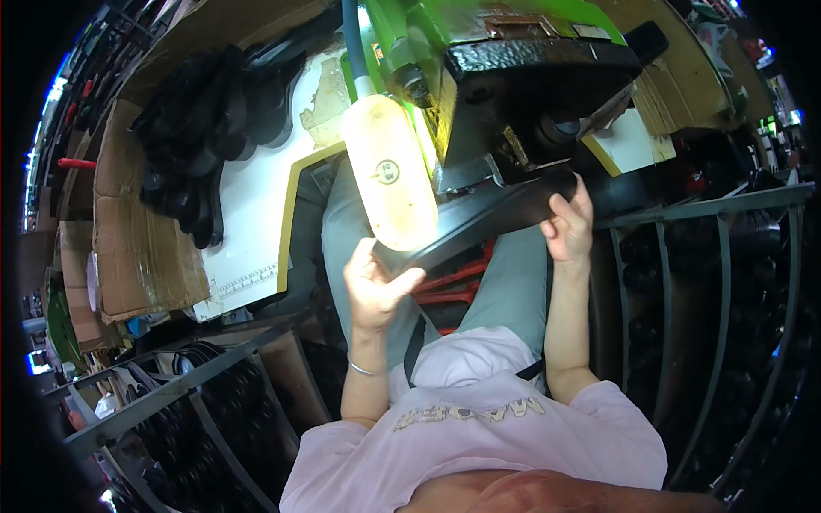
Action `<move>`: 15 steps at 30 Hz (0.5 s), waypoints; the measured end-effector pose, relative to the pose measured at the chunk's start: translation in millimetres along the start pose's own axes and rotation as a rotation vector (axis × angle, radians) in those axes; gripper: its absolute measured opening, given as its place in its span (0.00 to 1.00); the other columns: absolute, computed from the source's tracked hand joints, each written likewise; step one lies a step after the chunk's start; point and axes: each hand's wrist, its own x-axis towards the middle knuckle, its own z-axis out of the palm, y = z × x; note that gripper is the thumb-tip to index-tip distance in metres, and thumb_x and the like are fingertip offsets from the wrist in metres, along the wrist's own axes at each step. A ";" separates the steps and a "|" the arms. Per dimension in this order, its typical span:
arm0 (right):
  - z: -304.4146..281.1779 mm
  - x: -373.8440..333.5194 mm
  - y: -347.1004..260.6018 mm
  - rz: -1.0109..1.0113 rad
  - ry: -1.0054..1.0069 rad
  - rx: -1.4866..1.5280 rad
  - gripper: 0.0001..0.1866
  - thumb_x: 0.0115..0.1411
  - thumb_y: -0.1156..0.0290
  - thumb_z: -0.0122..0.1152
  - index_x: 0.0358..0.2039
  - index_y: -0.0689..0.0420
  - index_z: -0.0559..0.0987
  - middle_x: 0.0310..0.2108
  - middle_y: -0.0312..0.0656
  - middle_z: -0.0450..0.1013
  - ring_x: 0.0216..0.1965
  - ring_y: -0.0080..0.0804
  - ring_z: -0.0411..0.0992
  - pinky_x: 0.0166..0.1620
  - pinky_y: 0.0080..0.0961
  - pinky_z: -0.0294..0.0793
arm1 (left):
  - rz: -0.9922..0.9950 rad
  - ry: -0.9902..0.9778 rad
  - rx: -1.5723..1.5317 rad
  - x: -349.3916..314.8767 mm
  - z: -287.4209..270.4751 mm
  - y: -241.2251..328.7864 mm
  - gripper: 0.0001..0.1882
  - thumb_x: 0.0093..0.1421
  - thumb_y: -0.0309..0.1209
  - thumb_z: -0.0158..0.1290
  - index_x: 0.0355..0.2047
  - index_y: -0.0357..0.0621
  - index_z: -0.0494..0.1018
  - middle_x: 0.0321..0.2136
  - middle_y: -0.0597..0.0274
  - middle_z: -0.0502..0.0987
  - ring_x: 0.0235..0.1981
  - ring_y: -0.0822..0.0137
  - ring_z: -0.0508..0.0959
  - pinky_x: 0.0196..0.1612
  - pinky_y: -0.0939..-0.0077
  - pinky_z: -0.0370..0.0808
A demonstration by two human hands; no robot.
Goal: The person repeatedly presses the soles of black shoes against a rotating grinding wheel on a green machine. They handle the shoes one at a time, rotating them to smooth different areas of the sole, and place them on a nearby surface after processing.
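A long, thin black piece shaped like a shoe sole [489, 223] stretches at a slant between my two hands, above my lap. My left hand [376, 288] grips its nearer left end, thumb extended along the edge. At the farther right end, my right hand [569, 224] pinches it with curled fingers. The piece lies just below the black head [522, 98] of a green machine [409, 32]; whether they touch I cannot tell. A glowing, oval pale-yellow lamp [389, 162] hangs over the left end and hides part of it.
Several black sole-shaped pieces [214, 120] are heaped on the white, yellow-edged tabletop [255, 201] at left, beside a cardboard wall [145, 248]. Metal racks with dark pieces flank me, one left [192, 380], one right [723, 256]. Red bars [449, 289] show between my legs.
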 end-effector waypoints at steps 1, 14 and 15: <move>-6.5 2.0 -6.3 -0.025 -0.012 -0.023 0.21 0.55 0.79 0.62 0.49 0.58 0.68 0.37 0.39 0.73 0.24 0.19 0.71 0.14 0.11 0.62 | -0.037 -0.020 0.007 -2.1 4.9 -3.5 0.28 0.45 0.16 0.67 0.48 0.32 0.69 0.42 0.57 0.77 0.47 0.68 0.76 0.53 0.72 0.71; -4.6 38.8 -29.6 -0.022 -0.029 -0.094 0.23 0.56 0.79 0.63 0.52 0.58 0.68 0.36 0.38 0.73 0.25 0.19 0.71 0.15 0.12 0.62 | 0.009 -0.023 -0.075 10.4 23.2 -33.2 0.27 0.48 0.13 0.62 0.49 0.32 0.67 0.43 0.55 0.76 0.43 0.67 0.77 0.50 0.73 0.75; -5.7 36.6 -24.1 -0.038 -0.056 -0.086 0.23 0.56 0.79 0.64 0.52 0.57 0.68 0.36 0.38 0.73 0.26 0.19 0.71 0.15 0.13 0.62 | -0.005 -0.006 -0.091 9.0 18.3 -29.4 0.28 0.47 0.13 0.62 0.50 0.32 0.67 0.43 0.55 0.76 0.43 0.66 0.77 0.50 0.73 0.75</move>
